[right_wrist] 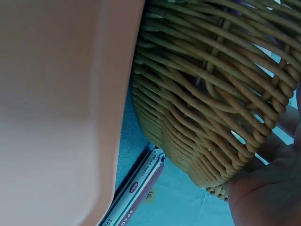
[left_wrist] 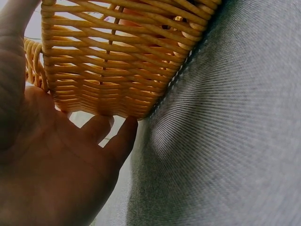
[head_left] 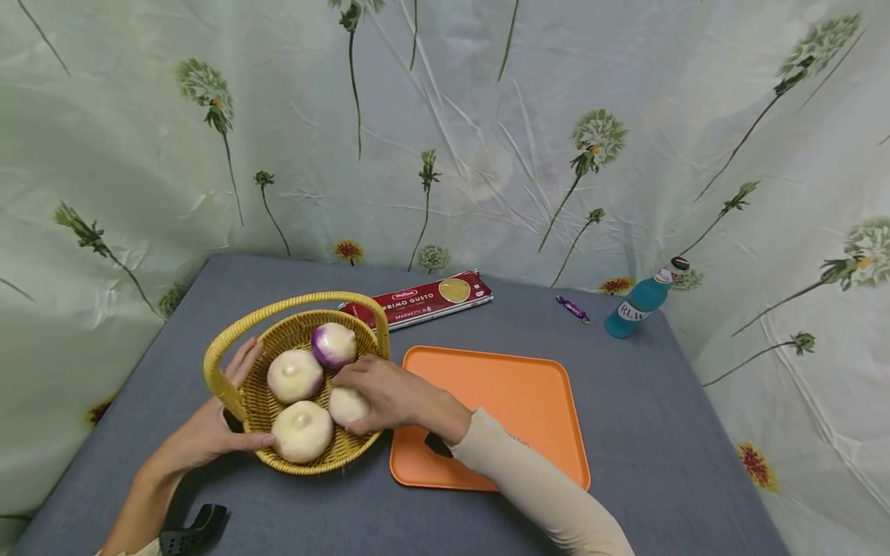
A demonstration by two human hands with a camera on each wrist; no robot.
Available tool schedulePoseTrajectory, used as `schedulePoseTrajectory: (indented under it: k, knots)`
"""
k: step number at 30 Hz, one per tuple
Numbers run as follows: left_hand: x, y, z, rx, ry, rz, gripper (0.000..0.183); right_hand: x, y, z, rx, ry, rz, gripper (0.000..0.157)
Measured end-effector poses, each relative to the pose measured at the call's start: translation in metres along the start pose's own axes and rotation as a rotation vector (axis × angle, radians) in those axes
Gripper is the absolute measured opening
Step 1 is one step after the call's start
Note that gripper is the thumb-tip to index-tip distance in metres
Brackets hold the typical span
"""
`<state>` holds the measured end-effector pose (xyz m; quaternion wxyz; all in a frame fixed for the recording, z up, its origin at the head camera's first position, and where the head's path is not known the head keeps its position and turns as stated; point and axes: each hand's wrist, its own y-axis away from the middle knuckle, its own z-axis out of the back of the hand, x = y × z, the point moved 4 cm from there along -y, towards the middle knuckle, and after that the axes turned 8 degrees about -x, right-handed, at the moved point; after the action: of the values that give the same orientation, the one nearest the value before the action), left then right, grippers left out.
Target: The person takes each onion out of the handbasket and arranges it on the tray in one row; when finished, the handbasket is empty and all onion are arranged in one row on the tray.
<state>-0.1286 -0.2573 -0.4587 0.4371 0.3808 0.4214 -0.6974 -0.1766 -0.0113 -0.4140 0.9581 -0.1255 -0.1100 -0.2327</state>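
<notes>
Right hand [head_left: 392, 392] pinches a turnip [head_left: 350, 405] down in the basket [right_wrist: 197, 117], left hand [head_left: 212, 428] holding the basket opposite! Grasping step, seemingly; lifting calls for clearing the wicker beside this grip.

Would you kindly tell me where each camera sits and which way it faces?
Head: on the head, facing forward and down at the basket and orange tray; both forearms, left grip and right grip show.
Left wrist: worn there, facing the basket's woven side; left grip shows.
Right wrist: worn there, facing basket and tray; right grip partly shows.
Head and right wrist share the spaghetti pack.
</notes>
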Motion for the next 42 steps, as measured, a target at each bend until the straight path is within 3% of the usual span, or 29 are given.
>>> schedulePoseTrajectory:
  k: [10,21,30,42]
  knots:
    - [-0.001,-0.001,0.0,-0.001,-0.024,-0.023,0.132,0.007,0.006,0.017,-0.105,-0.062,0.041,0.057]
    - [0.0,0.0,0.0,-0.006,-0.013,-0.026,0.131,0.012,0.032,0.039,-0.264,-0.178,0.009,0.054]
    - [-0.002,-0.002,0.0,-0.019,-0.025,-0.045,0.133,0.005,0.053,0.05,-0.295,-0.27,-0.04,0.056]
    - [-0.001,-0.001,-0.001,-0.019,-0.015,-0.033,0.132,-0.015,0.077,0.056,-0.339,-0.284,-0.047,0.053]
